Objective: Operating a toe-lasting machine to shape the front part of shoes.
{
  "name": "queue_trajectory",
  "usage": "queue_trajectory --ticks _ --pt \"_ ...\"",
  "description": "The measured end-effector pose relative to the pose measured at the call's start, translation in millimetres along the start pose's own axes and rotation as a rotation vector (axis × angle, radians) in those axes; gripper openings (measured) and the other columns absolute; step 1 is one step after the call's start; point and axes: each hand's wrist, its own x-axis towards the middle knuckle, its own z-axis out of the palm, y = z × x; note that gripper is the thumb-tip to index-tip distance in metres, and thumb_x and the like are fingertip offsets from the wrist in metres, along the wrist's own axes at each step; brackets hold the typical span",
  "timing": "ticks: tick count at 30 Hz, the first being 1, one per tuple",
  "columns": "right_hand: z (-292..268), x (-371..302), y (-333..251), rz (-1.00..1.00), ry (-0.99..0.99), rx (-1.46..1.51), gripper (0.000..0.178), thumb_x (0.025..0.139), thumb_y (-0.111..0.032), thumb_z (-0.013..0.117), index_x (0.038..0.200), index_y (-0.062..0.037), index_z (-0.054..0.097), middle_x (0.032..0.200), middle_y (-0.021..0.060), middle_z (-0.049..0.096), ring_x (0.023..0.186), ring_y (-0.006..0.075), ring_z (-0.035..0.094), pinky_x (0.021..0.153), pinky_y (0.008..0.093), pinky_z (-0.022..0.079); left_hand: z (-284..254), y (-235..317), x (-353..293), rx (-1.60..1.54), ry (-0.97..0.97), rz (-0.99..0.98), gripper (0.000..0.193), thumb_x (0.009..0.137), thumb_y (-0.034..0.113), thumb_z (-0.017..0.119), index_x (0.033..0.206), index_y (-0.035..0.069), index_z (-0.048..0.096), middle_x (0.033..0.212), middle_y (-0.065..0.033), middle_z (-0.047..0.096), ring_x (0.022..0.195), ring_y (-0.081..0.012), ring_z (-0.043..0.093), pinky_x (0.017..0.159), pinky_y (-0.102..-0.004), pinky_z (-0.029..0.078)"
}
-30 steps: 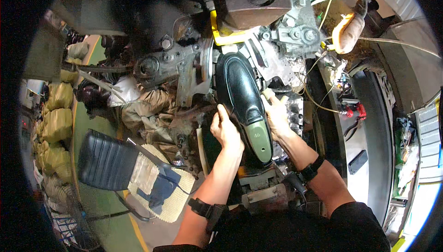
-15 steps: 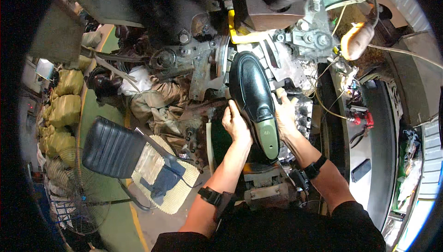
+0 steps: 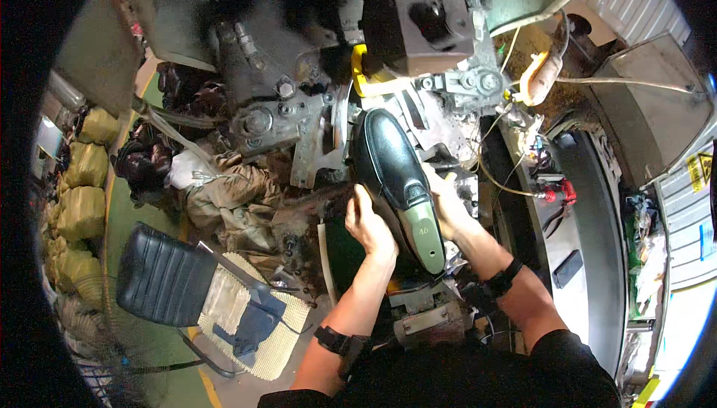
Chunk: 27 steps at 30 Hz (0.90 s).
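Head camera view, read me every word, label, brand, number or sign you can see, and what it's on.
Green last in the black shoe: a short pale marking near its middle; I won't copy it out.
Yellow sign at the right edge, on the pale corrugated panel: a dark triangle, with lettering too small to read.
I can make out no other text.
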Motion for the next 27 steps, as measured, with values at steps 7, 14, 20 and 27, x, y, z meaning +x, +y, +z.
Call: queue_trajectory --ticks 7,14,20,27 --pt "11 -9 15 -0.221 0.333 -0.234 0.049 0.087 -0.015 0.072 0.132 0.0001 0.059 0.145 0.0144 0.047 0.131 0.0239 0.044 0.115 0.0333 0.028 -16 -5 4 0.124 0.054 -0.023 0.031 0.095 0.028 0.068 0.074 0.007 0.063 0.065 0.0083 0.047 0.061 -0.0045 0.036 0.054 -0.026 0.028" --pt "20 -9 9 -0.206 0.28 -0.159 0.042 0.089 -0.012 0.072 0.128 -0.0009 0.062 0.136 0.0119 0.054 0.119 0.0211 0.052 0.108 0.0331 0.037 -10 14 4 0.062 0.005 -0.063 0.028 0.095 0.027 0.068 0.077 0.007 0.064 0.071 0.0064 0.054 0.063 -0.0053 0.043 0.058 -0.0241 0.035" --pt "28 -11 0 -0.142 0.337 -0.139 0.045 0.089 -0.013 0.073 0.128 0.0031 0.059 0.133 0.011 0.058 0.117 0.0208 0.053 0.108 0.0341 0.036 -5 31 2 0.069 -0.001 -0.204 0.026 0.094 0.029 0.069 0.083 0.005 0.067 0.079 0.0027 0.06 0.07 -0.0094 0.052 0.063 -0.0265 0.043" --pt "22 -8 1 -0.139 0.352 -0.126 0.046 0.088 -0.014 0.074 0.127 0.0035 0.059 0.135 0.0129 0.055 0.121 0.0221 0.05 0.111 0.0349 0.032 -4 33 -1 -0.021 -0.032 -0.335 0.028 0.097 0.027 0.065 0.101 -0.001 0.068 0.104 -0.0063 0.067 0.089 -0.018 0.061 0.082 -0.034 0.049"
